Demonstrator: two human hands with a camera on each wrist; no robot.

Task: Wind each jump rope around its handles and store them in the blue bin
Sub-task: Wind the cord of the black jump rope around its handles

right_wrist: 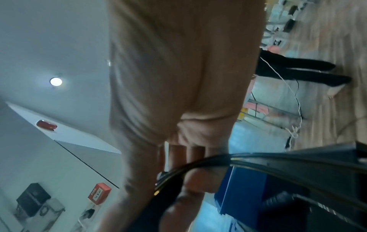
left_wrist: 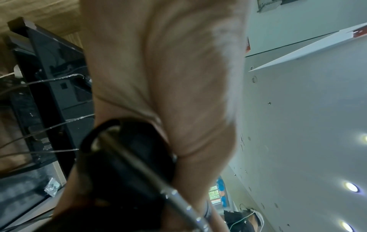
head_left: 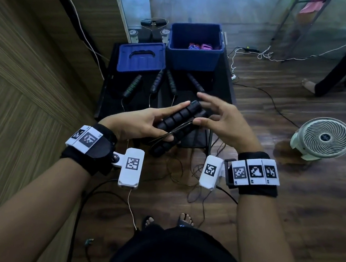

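Above table (head_left: 116, 94) | left hand (head_left: 140, 123) grips black handles (head_left: 177, 120) | right hand (head_left: 223, 119) pinches cord (head_left: 181, 127), fingertips blurred

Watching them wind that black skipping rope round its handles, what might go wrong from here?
The left hand grips the two black handles together while the right hand pinches the cord; if that pinch slips, the turns could spring loose. The spare cord hangs to the floor among cables and might tangle. The other handles lie near the table edge, so a tugged cord could drag them off.
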